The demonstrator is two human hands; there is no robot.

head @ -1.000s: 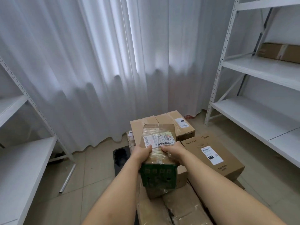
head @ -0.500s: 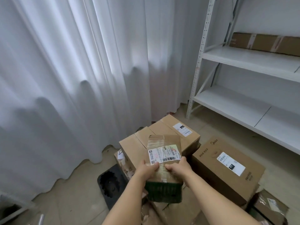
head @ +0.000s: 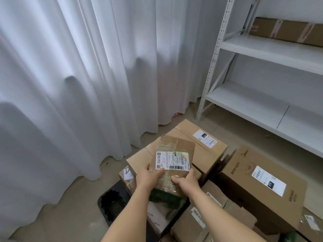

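A small taped cardboard parcel (head: 176,151) with a white barcode label and a green printed lower side is held in the air above a pile of boxes. My left hand (head: 150,176) grips its left near edge, thumb on top by the label. My right hand (head: 186,181) grips its right near edge. The parcel's underside is hidden.
A large brown box (head: 197,144) lies just behind the parcel, another labelled box (head: 262,182) to the right, and several smaller parcels below. White metal shelving (head: 262,102) stands at right with a long box (head: 286,30) on an upper shelf. White curtains (head: 78,75) hang at left. A black tray (head: 111,205) lies on the floor.
The view has swung right, away from the left shelving and toward the right shelving. The parcel stays gripped in both hands and has turned a little clockwise.
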